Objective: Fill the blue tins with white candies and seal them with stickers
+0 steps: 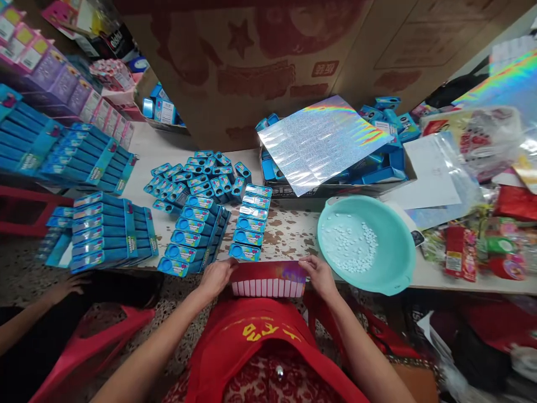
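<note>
At the table's front edge, a dark red and pink printed card [268, 271] with a row of pale strips is stretched between my hands. My left hand [217, 277] pinches its left end, and my right hand [319, 273] pinches its right end. Just beyond the card stands a column of blue boxes [248, 224]. More blue boxes [195, 232] stand in rows to its left, with a cluster of small blue boxes [205, 176] behind them. Right of my right hand sits a turquoise basin [394, 246] holding many small white pellets [356, 246].
Behind the basin, a silvery holographic sheet [323, 140] lies over a carton of blue boxes. A large cardboard box [251, 73] rises at the back. Stacked blue boxes [100, 229] stand left. A person's hand [62, 288] is at lower left. Bagged items [461, 252] lie right.
</note>
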`<state>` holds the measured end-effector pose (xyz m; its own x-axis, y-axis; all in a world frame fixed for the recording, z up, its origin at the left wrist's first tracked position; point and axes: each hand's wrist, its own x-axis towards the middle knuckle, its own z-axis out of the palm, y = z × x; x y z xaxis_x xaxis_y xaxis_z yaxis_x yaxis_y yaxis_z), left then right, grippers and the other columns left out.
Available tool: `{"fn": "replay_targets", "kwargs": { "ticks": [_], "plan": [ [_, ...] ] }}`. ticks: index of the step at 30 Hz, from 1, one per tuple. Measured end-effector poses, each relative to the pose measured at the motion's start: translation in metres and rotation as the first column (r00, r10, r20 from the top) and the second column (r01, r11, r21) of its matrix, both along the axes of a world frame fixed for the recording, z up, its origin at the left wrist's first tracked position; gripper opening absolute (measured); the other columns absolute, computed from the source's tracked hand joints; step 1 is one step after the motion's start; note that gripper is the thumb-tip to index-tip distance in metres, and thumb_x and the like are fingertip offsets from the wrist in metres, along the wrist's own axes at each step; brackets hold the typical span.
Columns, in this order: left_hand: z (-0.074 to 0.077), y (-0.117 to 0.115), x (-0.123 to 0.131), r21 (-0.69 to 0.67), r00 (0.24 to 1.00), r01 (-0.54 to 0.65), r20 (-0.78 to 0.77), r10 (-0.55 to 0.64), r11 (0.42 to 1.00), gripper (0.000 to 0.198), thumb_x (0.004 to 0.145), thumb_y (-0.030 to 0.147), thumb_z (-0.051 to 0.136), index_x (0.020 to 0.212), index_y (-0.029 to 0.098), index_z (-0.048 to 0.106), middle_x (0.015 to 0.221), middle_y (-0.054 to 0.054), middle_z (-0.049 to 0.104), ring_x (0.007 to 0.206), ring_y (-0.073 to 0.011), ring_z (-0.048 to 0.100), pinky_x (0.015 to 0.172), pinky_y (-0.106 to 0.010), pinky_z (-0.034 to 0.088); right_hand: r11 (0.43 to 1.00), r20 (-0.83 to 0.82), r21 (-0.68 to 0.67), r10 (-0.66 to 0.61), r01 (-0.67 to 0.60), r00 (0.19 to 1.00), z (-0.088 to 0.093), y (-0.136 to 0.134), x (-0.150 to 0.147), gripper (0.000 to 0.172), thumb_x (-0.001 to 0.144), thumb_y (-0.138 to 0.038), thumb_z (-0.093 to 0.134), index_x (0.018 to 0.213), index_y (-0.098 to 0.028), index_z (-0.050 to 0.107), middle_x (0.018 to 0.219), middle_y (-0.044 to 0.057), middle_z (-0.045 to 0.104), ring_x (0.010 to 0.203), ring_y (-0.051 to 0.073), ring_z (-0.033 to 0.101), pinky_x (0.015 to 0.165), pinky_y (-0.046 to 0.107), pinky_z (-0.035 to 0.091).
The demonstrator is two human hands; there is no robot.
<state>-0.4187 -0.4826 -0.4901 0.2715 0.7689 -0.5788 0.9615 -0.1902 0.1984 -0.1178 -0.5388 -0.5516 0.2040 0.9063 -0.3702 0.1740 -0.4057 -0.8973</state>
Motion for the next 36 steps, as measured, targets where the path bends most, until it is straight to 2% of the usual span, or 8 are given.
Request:
{"fn": "replay_targets", "kwargs": {
  "ticks": [7,14,22,25,27,31,33,36],
  "plan": [
    [-0.011,-0.01,0.005,0.08,0.989,-0.133,-0.06,0.138,0.988,0.04,0.088,0.016,0.036,0.12,0.02,0.059,0.099,-0.011,0.071,0.095,-0.0243,0.065,0.073,-0.029,0.041,0.995,0.013,0.04,0.095,-0.096,0.995,-0.014,0.004,0.008,0.042,0.068,-0.06,0.061,0.071,-0.019,0.066,0.07,0.004,0.068,0.066,0.019,0.059,0.065,0.03,0.045],
    [-0.038,-0.039,-0.008,-0.028,0.994,-0.099,0.033,0.1,0.995,0.03,0.094,0.032,0.036,0.099,0.022,0.064,0.096,-0.006,0.071,0.092,-0.0203,0.065,0.072,-0.025,0.038,0.968,0.022,0.021,0.248,-0.249,0.968,-0.018,-0.002,0.008,0.035,0.065,-0.055,0.064,0.057,-0.022,0.062,0.052,-0.001,0.059,0.052,0.016,0.05,0.055,0.027,0.04],
    [-0.044,-0.011,-0.006,0.058,0.996,-0.06,0.065,0.056,0.997,0.032,0.095,0.029,0.034,0.103,0.019,0.063,0.1,-0.01,0.07,0.096,-0.0219,0.063,0.077,-0.029,0.042,0.995,0.174,0.056,0.075,-0.086,0.982,-0.017,-0.007,-0.006,0.034,0.072,-0.055,0.057,0.068,-0.022,0.064,0.067,0.004,0.066,0.065,0.021,0.057,0.065,0.03,0.043],
    [-0.045,-0.009,-0.009,0.215,0.999,0.016,0.043,-0.025,0.976,0.034,0.093,0.018,0.032,0.104,0.013,0.064,0.105,-0.017,0.067,0.105,-0.0263,0.059,0.089,-0.036,0.043,0.996,0.194,0.072,0.029,-0.044,0.981,-0.023,-0.005,-0.015,0.035,0.072,-0.056,0.058,0.068,-0.022,0.064,0.069,0.005,0.066,0.067,0.022,0.058,0.067,0.031,0.044],
    [-0.047,-0.016,-0.009,0.332,0.979,0.125,0.111,-0.171,0.935,0.037,0.092,0.013,0.031,0.11,0.01,0.063,0.113,-0.019,0.064,0.115,-0.0278,0.054,0.098,-0.042,0.039,0.996,0.192,0.085,0.009,-0.026,0.981,-0.025,-0.006,-0.02,0.036,0.072,-0.057,0.058,0.068,-0.022,0.064,0.07,0.005,0.067,0.068,0.022,0.059,0.068,0.031,0.044],
    [-0.055,-0.032,0.013,0.395,0.777,0.374,0.361,-0.516,0.839,0.041,0.094,0.017,0.028,0.125,0.015,0.054,0.128,-0.014,0.058,0.124,-0.022,0.049,0.102,-0.038,0.041,0.994,0.167,0.11,-0.001,-0.018,0.986,-0.025,-0.008,-0.025,0.037,0.071,-0.06,0.059,0.067,-0.023,0.065,0.07,0.005,0.067,0.068,0.022,0.059,0.069,0.031,0.044],
    [-0.061,-0.033,0.036,0.383,0.742,0.395,0.402,-0.536,0.835,0.044,0.094,0.017,0.026,0.134,0.016,0.045,0.14,-0.014,0.047,0.131,-0.0213,0.041,0.102,-0.036,0.041,0.993,0.154,0.119,0.003,-0.021,0.988,-0.024,-0.008,-0.024,0.038,0.07,-0.06,0.061,0.068,-0.023,0.066,0.07,0.005,0.068,0.068,0.022,0.059,0.068,0.031,0.045],
    [-0.068,-0.026,0.07,0.292,0.805,0.35,0.393,-0.445,0.89,0.051,0.091,0.013,0.028,0.143,0.014,0.03,0.149,-0.016,0.032,0.138,-0.0236,0.029,0.106,-0.04,0.036,0.991,0.139,0.134,0.0,-0.018,0.99,-0.022,-0.006,-0.023,0.038,0.067,-0.061,0.064,0.067,-0.023,0.068,0.07,0.005,0.068,0.069,0.022,0.06,0.068,0.032,0.046]
  ]
}}
